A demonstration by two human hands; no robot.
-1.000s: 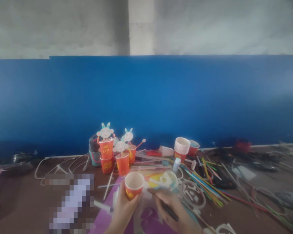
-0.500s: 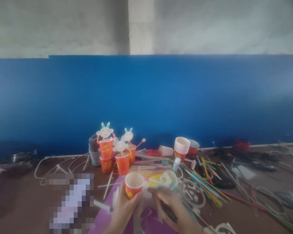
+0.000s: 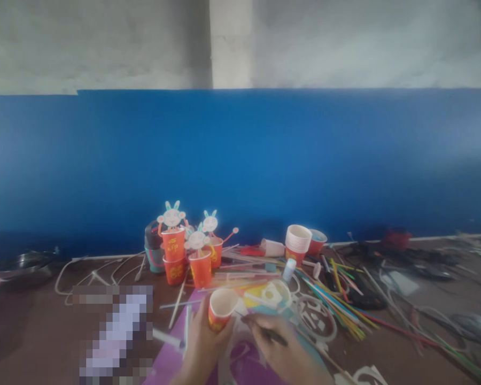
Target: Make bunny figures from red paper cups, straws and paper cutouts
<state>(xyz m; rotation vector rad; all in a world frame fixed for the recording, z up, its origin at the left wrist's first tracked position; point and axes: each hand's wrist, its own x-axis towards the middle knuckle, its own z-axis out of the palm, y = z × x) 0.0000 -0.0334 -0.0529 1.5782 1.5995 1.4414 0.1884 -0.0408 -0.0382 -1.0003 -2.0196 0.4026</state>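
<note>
My left hand (image 3: 204, 342) wraps round a red and yellow paper cup (image 3: 219, 320), its white open mouth tilted up and to the right. In my right hand (image 3: 278, 342) is a slim black pen-like tool (image 3: 274, 336), gripped between thumb and fingers. The tool's tip points left towards the cup's side; whether it touches the cup I cannot tell. Both hands are over a purple sheet (image 3: 168, 355). Beyond them stand red paper cups (image 3: 201, 271) with white rabbit faces (image 3: 172, 216) on top.
A stack of paper cups (image 3: 298, 241) and a small white bottle (image 3: 289, 270) stand at the back. Coloured sticks (image 3: 332, 305) are strewn to the right, near a roll of white tape (image 3: 318, 320). Cables (image 3: 428, 326) tangle at far right; a metal pan (image 3: 24, 264) is at left.
The cup in my left hand has tipped to the right and turned slightly. My right hand has shifted a little, the black tool now lying at a flatter angle.
</note>
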